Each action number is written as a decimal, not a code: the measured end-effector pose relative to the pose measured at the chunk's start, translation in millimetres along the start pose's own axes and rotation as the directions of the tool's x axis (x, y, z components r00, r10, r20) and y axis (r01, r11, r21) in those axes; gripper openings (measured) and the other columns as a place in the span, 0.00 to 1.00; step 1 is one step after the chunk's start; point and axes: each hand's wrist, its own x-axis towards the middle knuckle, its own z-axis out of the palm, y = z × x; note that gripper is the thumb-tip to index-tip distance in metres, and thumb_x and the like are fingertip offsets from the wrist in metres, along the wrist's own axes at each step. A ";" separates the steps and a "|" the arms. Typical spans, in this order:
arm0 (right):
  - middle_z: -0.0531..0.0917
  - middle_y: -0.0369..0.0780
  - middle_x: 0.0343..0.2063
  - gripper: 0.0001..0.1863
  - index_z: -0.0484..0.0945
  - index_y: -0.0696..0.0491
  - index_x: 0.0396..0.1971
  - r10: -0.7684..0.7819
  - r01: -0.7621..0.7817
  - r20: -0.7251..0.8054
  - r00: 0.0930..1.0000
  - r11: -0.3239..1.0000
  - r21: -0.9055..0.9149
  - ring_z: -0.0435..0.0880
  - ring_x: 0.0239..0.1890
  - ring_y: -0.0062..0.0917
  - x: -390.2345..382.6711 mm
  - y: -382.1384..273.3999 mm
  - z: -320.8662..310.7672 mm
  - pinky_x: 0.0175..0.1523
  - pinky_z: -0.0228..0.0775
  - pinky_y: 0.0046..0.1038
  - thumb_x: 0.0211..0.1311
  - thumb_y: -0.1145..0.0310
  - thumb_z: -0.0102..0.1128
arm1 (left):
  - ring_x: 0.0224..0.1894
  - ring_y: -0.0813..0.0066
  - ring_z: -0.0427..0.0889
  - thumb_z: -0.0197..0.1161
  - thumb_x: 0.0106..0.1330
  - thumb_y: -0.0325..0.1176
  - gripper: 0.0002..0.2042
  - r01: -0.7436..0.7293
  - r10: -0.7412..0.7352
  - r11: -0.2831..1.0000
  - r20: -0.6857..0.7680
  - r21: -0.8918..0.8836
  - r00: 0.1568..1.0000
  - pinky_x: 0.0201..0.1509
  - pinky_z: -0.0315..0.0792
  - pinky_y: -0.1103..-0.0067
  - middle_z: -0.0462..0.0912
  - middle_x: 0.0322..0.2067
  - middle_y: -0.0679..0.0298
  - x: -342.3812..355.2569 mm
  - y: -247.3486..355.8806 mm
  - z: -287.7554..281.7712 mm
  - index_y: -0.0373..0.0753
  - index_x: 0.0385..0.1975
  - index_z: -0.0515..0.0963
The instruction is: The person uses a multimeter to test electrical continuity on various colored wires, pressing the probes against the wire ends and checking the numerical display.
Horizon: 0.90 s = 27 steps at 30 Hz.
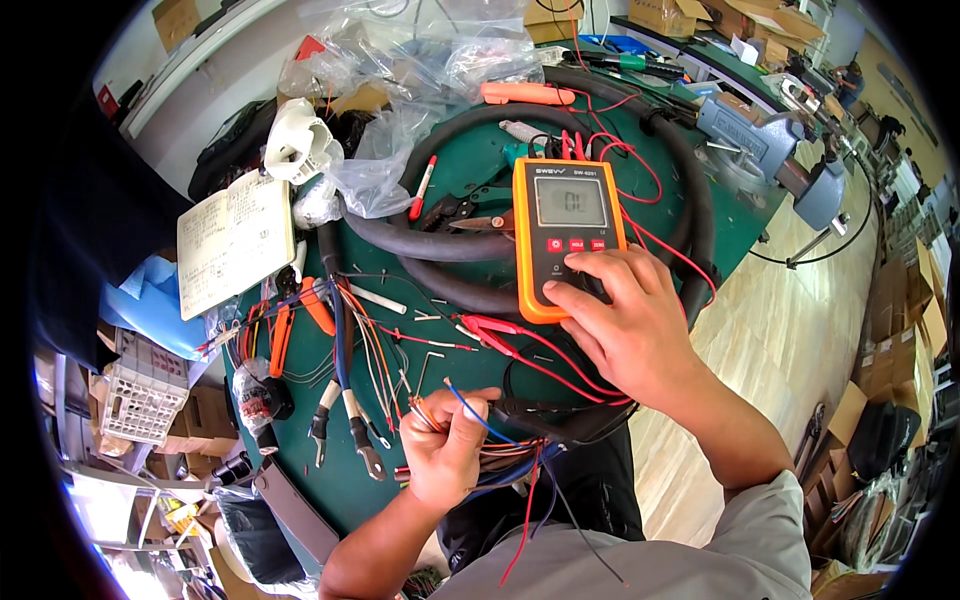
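My left hand (441, 452) is closed around a bundle of thin wires (492, 458) near the table's front edge, and a blue wire (466, 401) sticks up past its thumb. Under my right hand (632, 318) lies an orange and black handheld meter (555, 190) with a lit grey screen. The right thumb and fingers grip its lower part, hiding the knob there. Red leads run from the meter's top. Two red test clips (490, 331) rest on the table between my hands. Beside them, loose orange and white wires (378, 345) spread out from a black cable.
Thick black cable (690, 170) coils around the meter on the green table (345, 480). An open notebook (237, 240), orange-handled pliers (283, 335) and cable ends with metal lugs (362, 440) lie left. A blue-grey vise (755, 140) stands at the far right; plastic bags (410, 60) pile up behind.
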 end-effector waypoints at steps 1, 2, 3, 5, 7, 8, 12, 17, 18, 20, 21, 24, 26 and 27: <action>0.73 0.37 0.47 0.16 0.79 0.47 0.42 0.004 -0.004 0.002 1.000 1.000 0.028 0.72 0.50 0.34 -1.9 2.2 1.6 0.57 0.63 0.45 0.49 0.69 0.64 | 0.12 0.82 0.66 0.60 0.66 0.37 0.12 -0.004 0.004 1.000 0.000 -0.003 1.000 0.13 0.56 0.84 0.70 0.13 0.66 0.5 -5.1 -1.5 0.31 0.32 0.76; 0.73 0.37 0.47 0.17 0.80 0.47 0.42 0.007 -0.008 0.005 1.000 0.998 0.057 0.72 0.50 0.34 -3.4 4.2 3.0 0.58 0.63 0.46 0.49 0.69 0.64 | 0.12 0.82 0.66 0.60 0.66 0.37 0.12 0.004 -0.004 1.000 0.005 -0.001 1.000 0.13 0.56 0.84 0.70 0.13 0.66 0.9 -5.7 -1.6 0.31 0.32 0.76; 0.73 0.37 0.48 0.17 0.80 0.47 0.42 0.008 -0.008 0.005 1.000 0.998 0.062 0.72 0.50 0.34 -4.7 5.8 4.0 0.58 0.63 0.46 0.49 0.69 0.64 | 0.12 0.81 0.66 0.60 0.66 0.37 0.12 0.013 -0.013 1.000 0.011 0.002 1.000 0.13 0.55 0.84 0.69 0.12 0.66 1.5 -5.5 -1.5 0.31 0.32 0.75; 0.73 0.37 0.48 0.16 0.81 0.47 0.42 0.010 -0.011 0.006 1.000 0.997 0.079 0.72 0.51 0.34 -7.2 7.3 5.2 0.58 0.62 0.47 0.49 0.69 0.63 | 0.11 0.81 0.65 0.62 0.66 0.37 0.13 0.021 -0.021 1.000 0.017 -0.007 1.000 0.14 0.56 0.84 0.68 0.12 0.66 1.6 -4.2 -1.1 0.32 0.31 0.75; 0.73 0.37 0.48 0.15 0.83 0.46 0.41 0.014 -0.014 -0.002 1.000 0.996 0.083 0.71 0.52 0.34 -8.3 7.6 6.8 0.59 0.62 0.46 0.51 0.69 0.61 | 0.11 0.81 0.63 0.62 0.65 0.38 0.13 0.007 -0.007 1.000 0.013 -0.013 1.000 0.15 0.56 0.83 0.68 0.12 0.66 2.0 -6.4 -1.7 0.31 0.31 0.75; 0.73 0.37 0.48 0.15 0.83 0.46 0.41 0.013 -0.012 -0.010 1.000 0.997 0.078 0.71 0.52 0.34 -8.7 7.5 7.7 0.58 0.62 0.46 0.51 0.69 0.61 | 0.11 0.81 0.63 0.63 0.65 0.38 0.13 0.000 0.000 1.000 0.011 -0.016 1.000 0.15 0.56 0.82 0.68 0.11 0.66 1.6 -7.7 -2.6 0.31 0.31 0.75; 0.74 0.37 0.48 0.15 0.82 0.45 0.42 0.001 0.002 -0.041 0.999 0.998 0.059 0.72 0.52 0.34 -10.9 7.9 12.2 0.58 0.63 0.44 0.52 0.68 0.61 | 0.10 0.82 0.61 0.62 0.66 0.38 0.14 0.004 -0.004 1.000 -0.004 0.002 1.000 0.17 0.57 0.82 0.66 0.11 0.67 0.2 -7.9 -3.5 0.31 0.32 0.74; 0.74 0.38 0.49 0.15 0.82 0.45 0.43 -0.006 0.009 -0.057 0.998 0.999 0.051 0.73 0.53 0.35 -11.8 9.2 13.1 0.56 0.65 0.44 0.52 0.68 0.60 | 0.10 0.83 0.59 0.60 0.67 0.37 0.13 -0.017 0.017 1.000 0.005 -0.003 1.000 0.17 0.56 0.82 0.66 0.10 0.68 1.6 -6.3 -0.3 0.30 0.32 0.74; 0.74 0.39 0.49 0.15 0.82 0.45 0.43 -0.009 0.012 -0.061 0.998 0.999 0.043 0.73 0.53 0.35 -11.9 9.6 12.8 0.56 0.66 0.43 0.52 0.68 0.60 | 0.10 0.83 0.59 0.60 0.67 0.37 0.13 -0.039 0.039 0.999 0.013 -0.011 0.999 0.17 0.56 0.82 0.66 0.10 0.68 2.0 -7.5 -0.4 0.30 0.32 0.74; 0.74 0.39 0.50 0.15 0.82 0.45 0.43 -0.012 0.015 -0.061 0.998 0.999 0.039 0.73 0.53 0.36 -11.6 10.1 11.9 0.56 0.66 0.43 0.53 0.68 0.60 | 0.10 0.83 0.59 0.60 0.67 0.37 0.13 -0.046 0.046 0.999 0.018 -0.008 0.999 0.17 0.56 0.83 0.66 0.10 0.68 2.3 -9.7 -1.4 0.30 0.32 0.74; 0.73 0.39 0.50 0.15 0.82 0.46 0.43 -0.013 0.016 -0.059 0.998 0.999 0.043 0.73 0.53 0.36 -11.0 10.2 11.1 0.56 0.67 0.42 0.53 0.68 0.60 | 0.10 0.83 0.59 0.60 0.67 0.37 0.13 -0.049 0.049 0.999 0.021 -0.007 0.999 0.17 0.56 0.83 0.66 0.10 0.68 2.3 -10.1 -1.9 0.30 0.32 0.74; 0.73 0.40 0.50 0.15 0.81 0.46 0.43 -0.025 0.028 -0.054 0.998 0.998 0.051 0.72 0.54 0.38 -9.3 10.5 8.9 0.55 0.68 0.41 0.52 0.68 0.60 | 0.10 0.83 0.59 0.60 0.67 0.37 0.13 -0.035 0.035 0.999 0.021 -0.006 0.999 0.17 0.57 0.83 0.66 0.10 0.68 2.0 -9.2 -1.7 0.30 0.32 0.74; 0.72 0.41 0.51 0.15 0.81 0.47 0.43 -0.035 0.038 -0.046 0.998 0.998 0.050 0.72 0.54 0.39 -8.5 10.7 8.0 0.55 0.69 0.40 0.52 0.69 0.59 | 0.10 0.83 0.59 0.60 0.67 0.37 0.13 -0.036 0.036 0.999 0.019 -0.006 0.999 0.17 0.56 0.83 0.66 0.10 0.68 2.0 -8.6 -1.5 0.30 0.32 0.74; 0.72 0.41 0.51 0.15 0.81 0.47 0.43 -0.040 0.042 -0.040 0.998 0.998 0.046 0.72 0.53 0.39 -8.4 10.9 7.7 0.55 0.69 0.40 0.52 0.69 0.59 | 0.10 0.83 0.59 0.60 0.67 0.37 0.13 -0.036 0.036 0.999 0.017 -0.006 0.999 0.17 0.56 0.83 0.66 0.10 0.68 1.9 -8.4 -1.4 0.30 0.32 0.74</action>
